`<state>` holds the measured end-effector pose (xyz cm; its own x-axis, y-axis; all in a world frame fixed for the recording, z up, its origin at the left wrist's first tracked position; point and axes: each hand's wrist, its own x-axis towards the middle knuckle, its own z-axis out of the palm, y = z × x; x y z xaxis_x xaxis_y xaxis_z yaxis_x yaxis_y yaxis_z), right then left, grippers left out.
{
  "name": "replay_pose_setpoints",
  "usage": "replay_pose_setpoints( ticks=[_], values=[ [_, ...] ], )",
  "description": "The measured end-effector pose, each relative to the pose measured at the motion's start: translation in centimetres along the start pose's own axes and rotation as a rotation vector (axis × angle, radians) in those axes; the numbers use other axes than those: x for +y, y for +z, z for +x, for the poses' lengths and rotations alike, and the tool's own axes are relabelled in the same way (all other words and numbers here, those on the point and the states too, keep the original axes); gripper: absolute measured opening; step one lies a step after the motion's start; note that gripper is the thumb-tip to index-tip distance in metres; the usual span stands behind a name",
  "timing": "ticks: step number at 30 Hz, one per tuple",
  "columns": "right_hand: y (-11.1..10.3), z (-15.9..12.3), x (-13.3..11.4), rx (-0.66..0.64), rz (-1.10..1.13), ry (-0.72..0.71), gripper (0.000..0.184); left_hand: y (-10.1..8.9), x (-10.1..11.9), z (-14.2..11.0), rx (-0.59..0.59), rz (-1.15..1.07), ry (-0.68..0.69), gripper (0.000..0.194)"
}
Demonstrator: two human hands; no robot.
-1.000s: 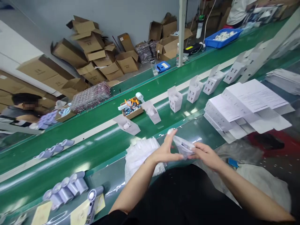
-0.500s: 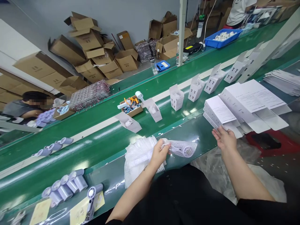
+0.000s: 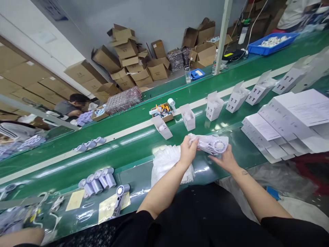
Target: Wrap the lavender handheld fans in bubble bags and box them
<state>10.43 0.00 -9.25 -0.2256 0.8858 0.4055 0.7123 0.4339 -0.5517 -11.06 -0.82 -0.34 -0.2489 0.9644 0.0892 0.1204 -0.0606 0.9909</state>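
A pale purple handheld fan [image 3: 209, 144] in a clear plastic bag is held up over the near bench. My left hand [image 3: 188, 151] pinches the bag at its handle end. My right hand [image 3: 226, 159] cups the round fan head from below, its thumb reaching left under the bag; some of its fingers are hidden behind the fan. Below my left forearm lies a stack of white plastic bags [image 3: 167, 161]. To the right are folded white boxes with a printed sheet [image 3: 266, 128] on top.
Opened white boxes [image 3: 189, 118] with bagged contents stand along the green conveyor [image 3: 128, 144]. A carton of small parts [image 3: 164, 115] sits behind them. At left are several purple fans [image 3: 96, 181], an unbagged fan [image 3: 119, 197] on yellow paper and another person's arm [image 3: 23, 236].
My right hand has left the white boxes and come over to the fan head. My left hand has lifted the bagged fan slightly. The view has shifted left.
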Motion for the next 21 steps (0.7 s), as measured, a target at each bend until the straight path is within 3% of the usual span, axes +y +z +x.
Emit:
replay_pose_setpoints(
  ticks=[3, 6, 8, 10, 14, 18, 21],
  values=[
    [1.2, 1.6, 0.2, 0.037, 0.026, -0.073, 0.041, -0.1, -0.5, 0.4, 0.042, 0.556, 0.388, 0.017],
    [2.5, 3.5, -0.1, -0.009, 0.064, -0.166, 0.04, 0.1, 0.6, 1.0, -0.134, 1.005, 0.605, 0.012],
    [3.4, 4.5, -0.3, -0.005, 0.091, -0.168, 0.041, 1.3, 1.8, 1.8, -0.242, 1.189, 0.618, 0.011],
    [4.2, 5.0, -0.2, 0.02, 0.124, -0.143, 0.042, 3.0, 2.6, 2.8, -0.301, 1.276, 0.541, 0.013],
    [4.7, 5.1, 1.1, 0.006, 0.253, -0.151, 0.052, 5.6, 1.4, 3.4, -0.499, 1.233, 0.391, 0.041],
    [4.0, 5.2, 1.6, -0.056, 0.401, -0.035, 0.062, 4.9, -1.0, 1.8, -0.587, 1.194, 0.444, 0.061],
    [2.3, 5.8, -0.2, -0.119, 0.436, 0.087, 0.056, 2.9, -0.5, -0.2, -0.561, 1.102, 0.43, 0.062]
  ],
)
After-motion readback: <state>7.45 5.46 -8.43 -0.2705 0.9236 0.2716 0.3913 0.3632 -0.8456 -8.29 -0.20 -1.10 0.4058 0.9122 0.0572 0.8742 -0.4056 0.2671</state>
